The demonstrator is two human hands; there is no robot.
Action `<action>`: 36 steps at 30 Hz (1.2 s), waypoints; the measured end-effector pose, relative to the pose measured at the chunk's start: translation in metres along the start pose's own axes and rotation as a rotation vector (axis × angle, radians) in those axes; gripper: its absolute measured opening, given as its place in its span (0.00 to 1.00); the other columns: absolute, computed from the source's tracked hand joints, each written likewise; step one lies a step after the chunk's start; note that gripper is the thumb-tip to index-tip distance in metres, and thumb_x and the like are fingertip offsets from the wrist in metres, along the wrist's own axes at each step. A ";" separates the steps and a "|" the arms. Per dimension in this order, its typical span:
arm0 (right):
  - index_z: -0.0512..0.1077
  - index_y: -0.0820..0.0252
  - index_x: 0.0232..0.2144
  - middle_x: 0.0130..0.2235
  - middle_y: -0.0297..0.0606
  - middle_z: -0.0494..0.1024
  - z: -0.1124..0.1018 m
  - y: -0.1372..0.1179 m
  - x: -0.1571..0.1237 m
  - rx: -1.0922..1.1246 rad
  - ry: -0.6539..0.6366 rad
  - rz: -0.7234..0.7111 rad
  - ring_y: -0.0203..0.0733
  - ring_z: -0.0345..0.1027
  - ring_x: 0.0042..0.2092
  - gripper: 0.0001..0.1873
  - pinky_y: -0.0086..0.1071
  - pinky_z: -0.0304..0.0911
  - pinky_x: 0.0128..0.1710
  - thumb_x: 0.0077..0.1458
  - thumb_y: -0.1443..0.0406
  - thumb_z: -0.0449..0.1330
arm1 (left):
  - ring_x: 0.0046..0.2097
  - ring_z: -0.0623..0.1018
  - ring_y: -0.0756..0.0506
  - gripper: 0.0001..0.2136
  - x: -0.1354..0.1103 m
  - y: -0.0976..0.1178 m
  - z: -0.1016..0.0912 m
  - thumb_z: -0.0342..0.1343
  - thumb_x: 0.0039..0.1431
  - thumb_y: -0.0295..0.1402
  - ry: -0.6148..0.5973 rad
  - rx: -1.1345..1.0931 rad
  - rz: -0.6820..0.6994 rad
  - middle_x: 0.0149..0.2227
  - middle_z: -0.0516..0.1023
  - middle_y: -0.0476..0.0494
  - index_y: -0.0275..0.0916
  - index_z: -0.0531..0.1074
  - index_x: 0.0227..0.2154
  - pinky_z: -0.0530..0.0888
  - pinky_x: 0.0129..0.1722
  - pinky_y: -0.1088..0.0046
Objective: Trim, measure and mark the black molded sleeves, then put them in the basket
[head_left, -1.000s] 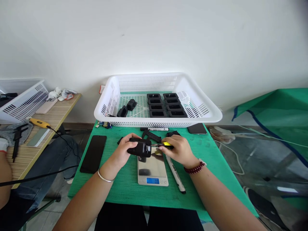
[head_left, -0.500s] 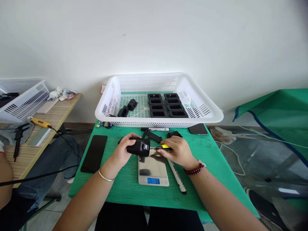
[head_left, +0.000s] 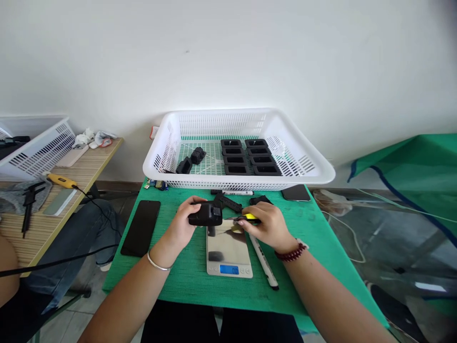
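My left hand grips a small black plastic part just above the far end of a steel digital scale. My right hand is closed on a yellow-handled knife, its blade pointing left at the part. Both hands hover over the green mat. A black and white marker lies beside the scale under my right wrist.
A white basket behind holds several black trays and two loose black parts. A black phone lies left on the mat, another phone at right. Another person sits at a wooden table on the left.
My left hand has turned the black part so that it lies flatter and lifted it slightly toward the basket. The knife hand has followed it.
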State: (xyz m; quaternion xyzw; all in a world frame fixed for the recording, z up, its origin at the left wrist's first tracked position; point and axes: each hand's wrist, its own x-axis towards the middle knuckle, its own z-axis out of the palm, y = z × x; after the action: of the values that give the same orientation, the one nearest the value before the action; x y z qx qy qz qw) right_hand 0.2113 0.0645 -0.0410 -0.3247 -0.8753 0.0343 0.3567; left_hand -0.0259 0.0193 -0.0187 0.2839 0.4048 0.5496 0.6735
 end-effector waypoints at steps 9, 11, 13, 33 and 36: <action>0.73 0.60 0.25 0.21 0.36 0.73 0.001 0.003 0.000 -0.059 0.044 0.038 0.36 0.62 0.23 0.19 0.30 0.55 0.26 0.59 0.54 0.55 | 0.31 0.75 0.46 0.10 -0.002 -0.002 0.000 0.59 0.47 0.35 -0.125 0.027 -0.012 0.30 0.75 0.46 0.37 0.72 0.33 0.72 0.27 0.73; 0.73 0.60 0.25 0.21 0.36 0.73 0.001 0.002 0.000 -0.048 0.037 0.038 0.36 0.62 0.23 0.18 0.30 0.55 0.26 0.59 0.54 0.55 | 0.31 0.75 0.47 0.11 -0.001 -0.003 -0.002 0.59 0.47 0.35 -0.113 0.024 -0.005 0.31 0.75 0.45 0.37 0.72 0.33 0.71 0.27 0.73; 0.72 0.60 0.25 0.22 0.36 0.74 0.001 0.001 0.000 -0.022 0.023 0.021 0.36 0.62 0.24 0.18 0.30 0.54 0.26 0.59 0.54 0.55 | 0.31 0.75 0.46 0.11 0.000 -0.002 -0.002 0.59 0.47 0.36 -0.091 0.027 -0.002 0.31 0.75 0.45 0.37 0.72 0.33 0.71 0.27 0.73; 0.72 0.60 0.26 0.22 0.36 0.74 0.001 0.001 0.000 -0.041 0.026 0.015 0.36 0.63 0.23 0.17 0.30 0.55 0.26 0.59 0.55 0.55 | 0.31 0.75 0.47 0.11 -0.001 -0.003 -0.002 0.59 0.46 0.35 -0.099 0.030 -0.005 0.31 0.75 0.46 0.36 0.72 0.33 0.71 0.27 0.74; 0.73 0.60 0.26 0.21 0.35 0.73 0.000 0.004 0.000 -0.059 0.037 0.051 0.35 0.62 0.23 0.17 0.30 0.55 0.26 0.59 0.55 0.55 | 0.31 0.76 0.47 0.11 -0.001 -0.003 -0.002 0.59 0.47 0.35 -0.134 0.035 -0.016 0.31 0.75 0.45 0.36 0.72 0.33 0.71 0.27 0.74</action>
State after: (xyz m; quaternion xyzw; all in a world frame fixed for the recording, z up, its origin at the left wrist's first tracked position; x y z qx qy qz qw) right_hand 0.2132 0.0679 -0.0424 -0.3578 -0.8606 0.0115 0.3622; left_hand -0.0263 0.0176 -0.0217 0.3284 0.3704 0.5166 0.6986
